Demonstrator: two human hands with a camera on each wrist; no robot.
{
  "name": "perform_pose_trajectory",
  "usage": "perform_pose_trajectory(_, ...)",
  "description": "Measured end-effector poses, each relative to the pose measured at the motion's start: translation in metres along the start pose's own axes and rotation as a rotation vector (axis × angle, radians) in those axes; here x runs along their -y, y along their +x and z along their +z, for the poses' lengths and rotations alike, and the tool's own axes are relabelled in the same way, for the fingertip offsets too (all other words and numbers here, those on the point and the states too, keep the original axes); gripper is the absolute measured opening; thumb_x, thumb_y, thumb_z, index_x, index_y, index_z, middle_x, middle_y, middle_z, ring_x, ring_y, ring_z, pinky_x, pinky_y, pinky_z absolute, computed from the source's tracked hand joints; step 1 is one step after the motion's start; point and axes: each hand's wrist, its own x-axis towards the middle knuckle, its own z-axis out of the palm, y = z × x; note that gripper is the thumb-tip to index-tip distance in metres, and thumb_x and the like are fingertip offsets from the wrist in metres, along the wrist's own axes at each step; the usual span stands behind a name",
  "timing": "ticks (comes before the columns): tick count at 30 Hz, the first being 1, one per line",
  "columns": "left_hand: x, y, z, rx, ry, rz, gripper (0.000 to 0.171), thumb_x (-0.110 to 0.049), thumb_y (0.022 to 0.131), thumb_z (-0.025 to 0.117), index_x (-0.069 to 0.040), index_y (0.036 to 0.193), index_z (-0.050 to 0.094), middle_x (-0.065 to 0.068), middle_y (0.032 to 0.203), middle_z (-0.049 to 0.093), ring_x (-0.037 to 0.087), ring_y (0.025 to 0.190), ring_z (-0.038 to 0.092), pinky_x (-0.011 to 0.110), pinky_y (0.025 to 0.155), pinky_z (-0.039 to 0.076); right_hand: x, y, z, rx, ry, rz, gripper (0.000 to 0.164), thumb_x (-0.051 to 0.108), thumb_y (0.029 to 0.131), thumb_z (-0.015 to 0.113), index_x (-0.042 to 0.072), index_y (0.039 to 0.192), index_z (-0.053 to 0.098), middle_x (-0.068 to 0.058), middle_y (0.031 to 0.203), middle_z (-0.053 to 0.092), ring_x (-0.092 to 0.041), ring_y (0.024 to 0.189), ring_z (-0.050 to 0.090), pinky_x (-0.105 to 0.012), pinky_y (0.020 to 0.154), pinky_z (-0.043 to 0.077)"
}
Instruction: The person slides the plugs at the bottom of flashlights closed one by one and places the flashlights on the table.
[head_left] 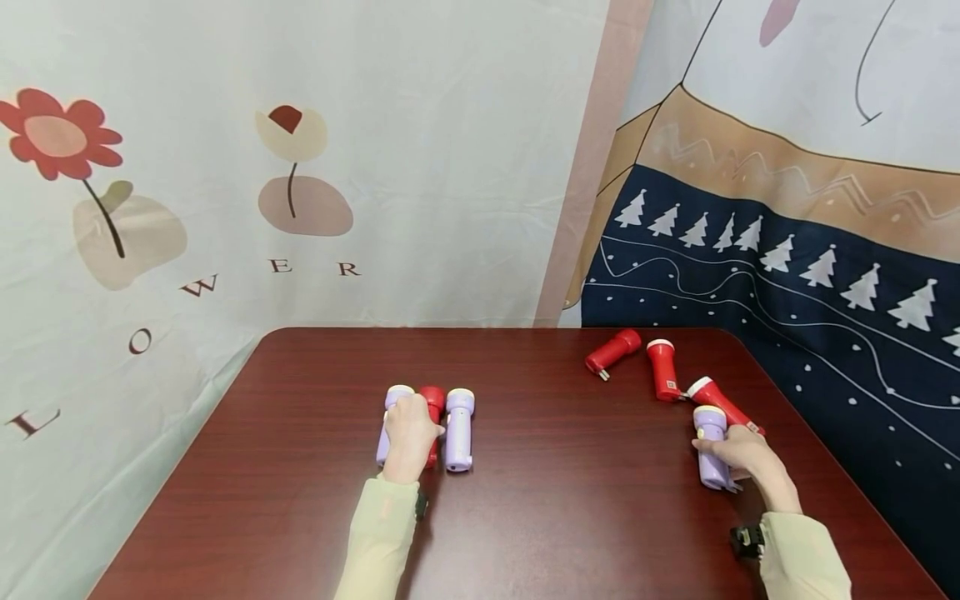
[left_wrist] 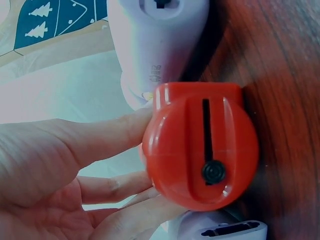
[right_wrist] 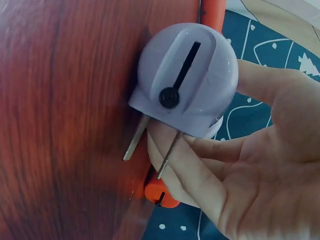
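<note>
red flashlight (head_left: 432, 403) near frame centre is gripped by the left hand (head_left: 408, 429); at lower right, the right hand (head_left: 746, 454) clasps a purple flashlight (head_left: 710, 425), prongs (right_wrist: 135, 138) out.

A glossy reddish-brown worktop (head_left: 570, 517) stood before a pale printed hanging (head_left: 442, 175).
Flowers (head_left: 56, 136) and dark letters (head_left: 281, 266) decorated it; at right, a navy-and-tan hanging (head_left: 813, 329) bore white trees (head_left: 862, 288), and light left a soft sheen on the wood grain.
</note>
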Motion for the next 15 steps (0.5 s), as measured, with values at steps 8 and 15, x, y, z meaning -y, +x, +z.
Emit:
perform_pose_trajectory(8, 0.0002, 0.0006, 0.0015, 0.005, 0.009, -0.001, 0.041, -0.019, 0.059, 0.089, 0.007, 0.081, 0.067, 0.024, 0.077, 0.067, 0.039, 0.071, 0.064, 0.045, 0.063, 0.051, -0.0006, -0.0024, 0.0022, -0.017, 0.008, 0.006, 0.062, 0.037, 0.085, 0.064, -0.018, 0.104, 0.043, -0.022, 0.086, 0.050, -0.024, 0.075, 0.055, -0.035, 0.065, 0.056)
perform_pose_trajectory(15, -0.0002, -0.0009, 0.0001, -0.006, -0.011, 0.011, 0.038, -0.018, 0.059, 0.089, 0.007, 0.078, 0.067, 0.024, 0.075, 0.067, 0.039, 0.069, 0.064, 0.045, 0.062, 0.051, 0.0001, -0.0040, 0.0045, -0.032, 0.021, 0.025, 0.057, 0.036, 0.085, 0.065, -0.015, 0.100, 0.042, -0.018, 0.081, 0.048, -0.022, 0.071, 0.052, -0.031, 0.062, 0.054)
